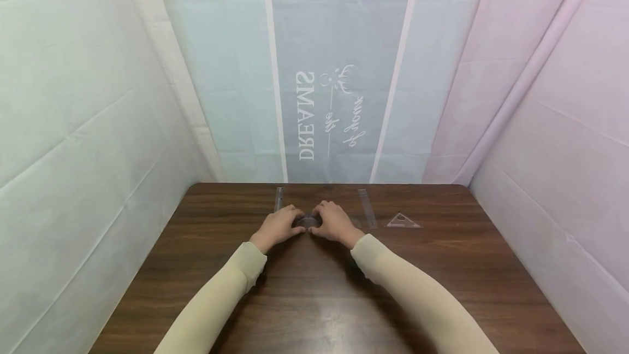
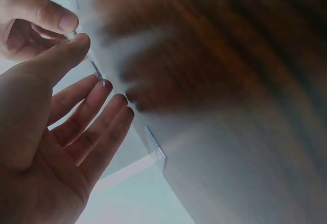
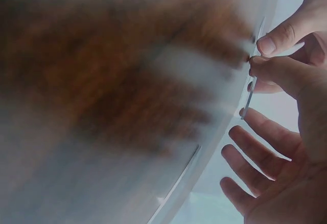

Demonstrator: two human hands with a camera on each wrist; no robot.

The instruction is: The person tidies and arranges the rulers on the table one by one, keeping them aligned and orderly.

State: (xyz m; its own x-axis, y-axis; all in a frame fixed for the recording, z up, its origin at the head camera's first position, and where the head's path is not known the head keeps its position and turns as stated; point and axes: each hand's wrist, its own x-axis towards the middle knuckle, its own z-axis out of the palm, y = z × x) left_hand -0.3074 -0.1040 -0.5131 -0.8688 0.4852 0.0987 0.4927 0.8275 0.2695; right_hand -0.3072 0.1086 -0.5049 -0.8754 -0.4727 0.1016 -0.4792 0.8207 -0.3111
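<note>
A clear plastic protractor (image 1: 308,222) with a curved upper edge is between both hands near the back of the table. My left hand (image 1: 279,227) pinches its left side between thumb and fingers, and my right hand (image 1: 337,224) pinches the right side the same way. Seen edge-on in the left wrist view, the protractor (image 2: 96,68) runs from thumb to fingertips. In the right wrist view its thin edge (image 3: 249,97) shows beside the fingers, with the thumbs of both hands close together. The remaining fingers are spread loosely.
Just beyond the left hand lies a clear ruler (image 1: 279,198). Right of the right hand are another clear ruler (image 1: 367,209) and a clear set square (image 1: 403,223). All lie on the dark wooden table (image 1: 314,288). Fabric-covered walls (image 1: 236,97) enclose its back and sides.
</note>
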